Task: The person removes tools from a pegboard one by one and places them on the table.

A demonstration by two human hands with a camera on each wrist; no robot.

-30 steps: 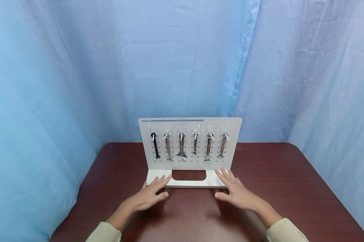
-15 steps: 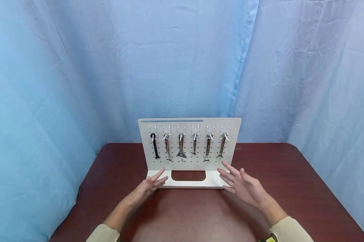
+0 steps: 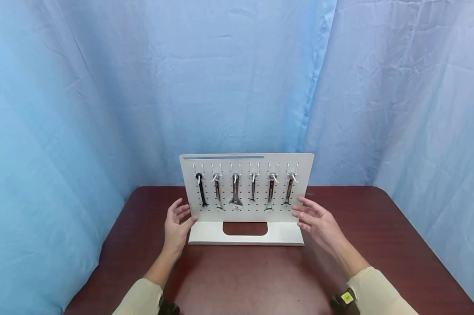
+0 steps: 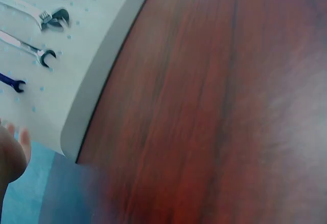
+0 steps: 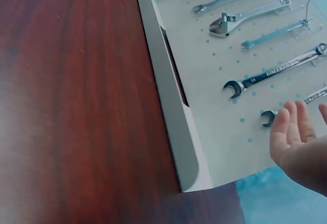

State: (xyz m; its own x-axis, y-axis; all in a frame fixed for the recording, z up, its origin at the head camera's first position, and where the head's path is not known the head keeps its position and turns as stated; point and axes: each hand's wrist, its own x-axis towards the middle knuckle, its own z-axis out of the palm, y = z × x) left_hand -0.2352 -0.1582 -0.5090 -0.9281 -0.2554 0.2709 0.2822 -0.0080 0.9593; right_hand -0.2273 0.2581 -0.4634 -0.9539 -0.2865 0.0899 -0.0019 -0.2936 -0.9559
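Note:
A white pegboard stand (image 3: 280, 215) faces me, with several wrenches hanging in a row from its hooks. Leftmost is a black open-end wrench (image 3: 202, 191); an adjustable wrench (image 3: 236, 190) hangs third from the left. The others are chrome, among them a larger combination wrench (image 5: 278, 70) seen in the right wrist view. At the board's left edge is my left hand (image 3: 175, 229), fingers loosely bent and holding nothing. My right hand (image 3: 320, 224) is at the opposite edge, fingers spread and extended toward the board, near the rightmost wrench (image 5: 268, 118).
The stand's flat base (image 3: 207, 234) has a rectangular cutout in it. It sits on a dark red wooden table (image 3: 244, 280) with rounded far corners. Light blue curtains (image 3: 237, 87) enclose the back and both sides.
Both hands were palm-down over the front of the base. They have turned inward and moved outward and up to the board's two side edges. The stand and wrenches look unmoved.

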